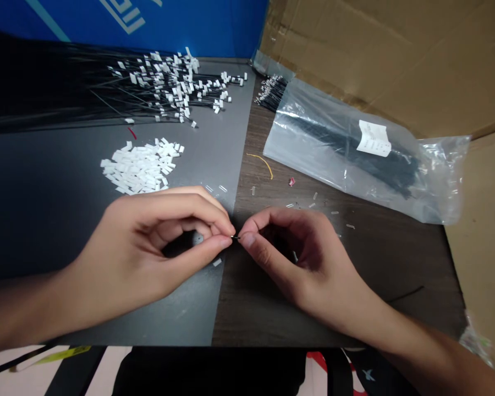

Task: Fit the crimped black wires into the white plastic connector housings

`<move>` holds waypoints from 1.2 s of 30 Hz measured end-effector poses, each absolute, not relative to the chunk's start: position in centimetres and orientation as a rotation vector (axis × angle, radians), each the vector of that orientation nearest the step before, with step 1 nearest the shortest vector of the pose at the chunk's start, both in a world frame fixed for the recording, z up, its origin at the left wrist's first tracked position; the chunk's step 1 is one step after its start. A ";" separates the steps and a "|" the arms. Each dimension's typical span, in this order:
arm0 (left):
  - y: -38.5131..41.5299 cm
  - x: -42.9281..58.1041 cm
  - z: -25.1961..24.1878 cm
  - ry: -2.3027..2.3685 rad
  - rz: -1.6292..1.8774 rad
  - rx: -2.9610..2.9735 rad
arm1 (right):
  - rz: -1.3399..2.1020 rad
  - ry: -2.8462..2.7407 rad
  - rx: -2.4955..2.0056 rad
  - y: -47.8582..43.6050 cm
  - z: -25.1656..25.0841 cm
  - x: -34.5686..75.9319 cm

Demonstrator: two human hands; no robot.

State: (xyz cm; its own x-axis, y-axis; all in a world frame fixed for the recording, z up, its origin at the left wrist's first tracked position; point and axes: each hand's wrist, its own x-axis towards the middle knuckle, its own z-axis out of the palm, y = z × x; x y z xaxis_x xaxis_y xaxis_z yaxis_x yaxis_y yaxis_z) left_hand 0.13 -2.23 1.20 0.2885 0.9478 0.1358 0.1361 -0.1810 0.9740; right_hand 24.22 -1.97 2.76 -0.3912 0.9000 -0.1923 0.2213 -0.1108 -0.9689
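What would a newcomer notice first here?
The left hand and right hand meet at centre, fingertips pinching a black wire. Above them, a heap of white plastic connectors lies on a dark mat, with wired connectors fanned out beyond; a clear plastic bag of black wires sits at right.

The left hand and right hand pinch a thin black wire between their fingers.

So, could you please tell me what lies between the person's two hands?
A short black wire lies there, pinched between the fingertips of the left hand and the right hand, as the head view shows.
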 end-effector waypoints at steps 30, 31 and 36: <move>-1.8 -0.1 1.3 1.092 0.790 1.277 | 1.269 -1.808 -1.166 -2.0 2.8 24.3; -1.8 0.0 1.4 1.103 0.795 1.280 | 1.277 -1.796 -1.170 -2.0 2.9 24.3; -2.2 -0.2 0.8 1.114 0.812 1.349 | 1.206 -1.861 -1.150 -2.0 2.8 24.3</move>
